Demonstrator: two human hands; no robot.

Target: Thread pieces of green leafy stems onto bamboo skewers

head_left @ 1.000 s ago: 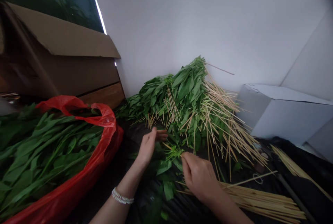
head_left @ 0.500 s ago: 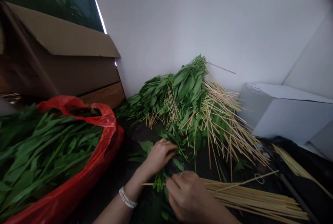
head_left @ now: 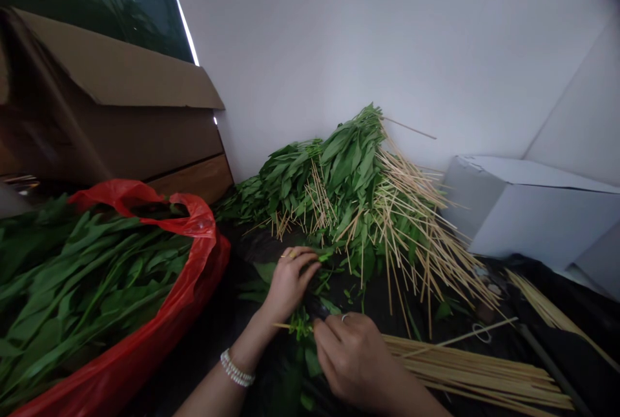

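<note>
Head view: two bare forearms reach in from the bottom edge over a black-covered surface (head_left: 252, 243), and the hands are working close together, low and right at the action!

Left hand (head_left: 290, 281): back up, wrist angled forward and a white beaded bracelet (head_left: 236, 368) around it; the fingers (head_left: 303, 259) curl over, pressed together on dark green leaves, with a small bright green sprig (head_left: 324, 255) poking out just past the tips.

Right hand (head_left: 351, 359): knuckles up, a silver ring (head_left: 344, 317) on one finger, fingers bunched downward and pressed together right at the clump of green stems (head_left: 301, 326). The tips are hidden, so whether they pinch it, I cannot tell.

Clump: it sits between the two hands, just beside the right hand, with a thin bamboo skewer (head_left: 285, 325) sticking out to the left of it.

Left side: a red plastic bag (head_left: 194, 223) packed with long green leaves (head_left: 82, 275), its rim near the left hand, and a brown cardboard box (head_left: 116, 75) behind it.

Right side: a flat bundle of pale bamboo skewers (head_left: 475, 372) lies just beside the right hand, with a white box (head_left: 537, 217) farther off.

Ahead: a big heap of leafy stems bristling with skewers (head_left: 349, 172) leans against a white wall (head_left: 387, 49), just past the left fingertips.
</note>
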